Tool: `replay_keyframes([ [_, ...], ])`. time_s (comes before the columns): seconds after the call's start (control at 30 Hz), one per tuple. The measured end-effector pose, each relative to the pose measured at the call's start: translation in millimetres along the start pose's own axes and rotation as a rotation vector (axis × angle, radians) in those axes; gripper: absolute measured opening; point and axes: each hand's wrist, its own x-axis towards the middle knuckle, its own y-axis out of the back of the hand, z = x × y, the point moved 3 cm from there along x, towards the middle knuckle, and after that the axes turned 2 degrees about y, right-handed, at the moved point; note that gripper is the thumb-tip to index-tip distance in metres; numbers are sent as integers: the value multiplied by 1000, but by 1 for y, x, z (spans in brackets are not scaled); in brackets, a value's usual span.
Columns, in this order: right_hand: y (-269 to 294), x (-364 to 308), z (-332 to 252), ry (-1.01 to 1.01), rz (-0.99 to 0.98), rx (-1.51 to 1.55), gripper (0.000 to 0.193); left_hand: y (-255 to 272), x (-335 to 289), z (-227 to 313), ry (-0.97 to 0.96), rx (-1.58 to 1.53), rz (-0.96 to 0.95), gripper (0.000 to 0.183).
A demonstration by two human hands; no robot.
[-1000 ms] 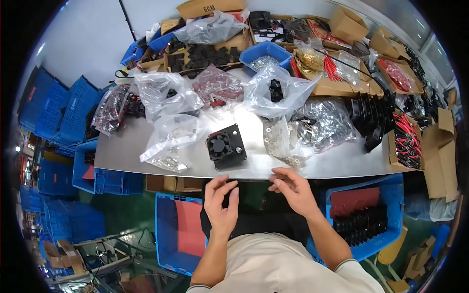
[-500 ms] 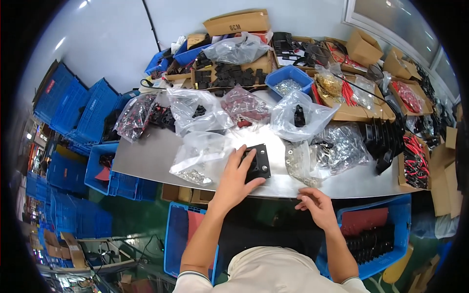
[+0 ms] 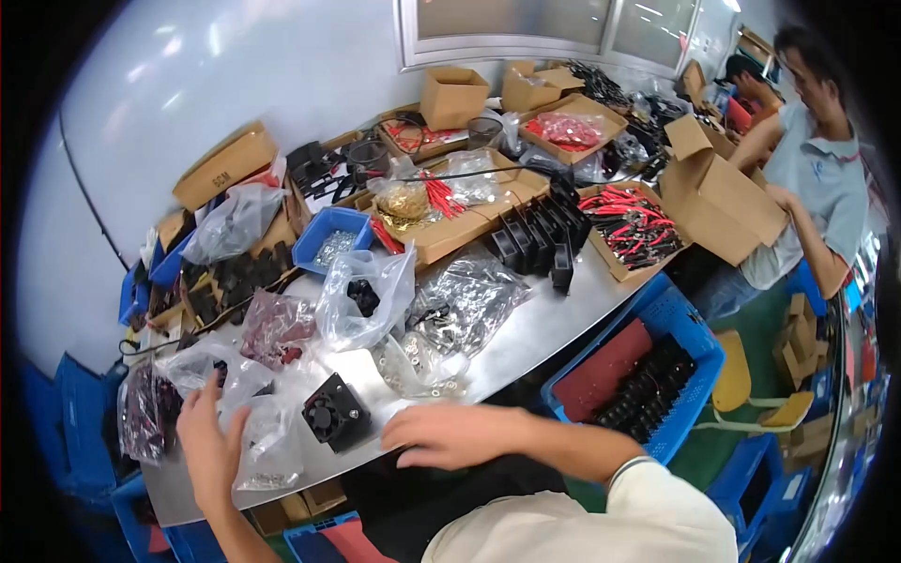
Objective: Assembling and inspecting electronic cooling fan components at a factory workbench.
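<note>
A small black square fan [image 3: 335,413] lies on the grey metal table [image 3: 554,324] near its front edge. My left hand [image 3: 211,446] rests open on a clear plastic bag [image 3: 267,441] just left of the fan. My right hand [image 3: 449,436] hovers flat, fingers spread, right of the fan, over the table's front edge, holding nothing. Another clear bag of small parts [image 3: 418,361] lies just beyond my right hand.
Several clear bags, cardboard boxes of red-and-black wires [image 3: 629,220], a row of black fans [image 3: 540,235] and a blue tray of screws [image 3: 330,242] crowd the table. A blue crate of fans [image 3: 648,385] sits below right. Another person [image 3: 807,159] handles a cardboard box [image 3: 718,192] at right.
The view has swung to the right. My left hand came off the black fan and moved left onto the bag. My right hand moved up beside the fan.
</note>
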Motion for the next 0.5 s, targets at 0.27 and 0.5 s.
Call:
replay_keyframes([
  [0.27,209,-58,58,-602,769,-1141,26,-5,-106,41,76,-987,-79,42],
  [0.5,210,-54,105,-919,548,-972,25,-72,-132,85,-135,-1110,-431,37],
])
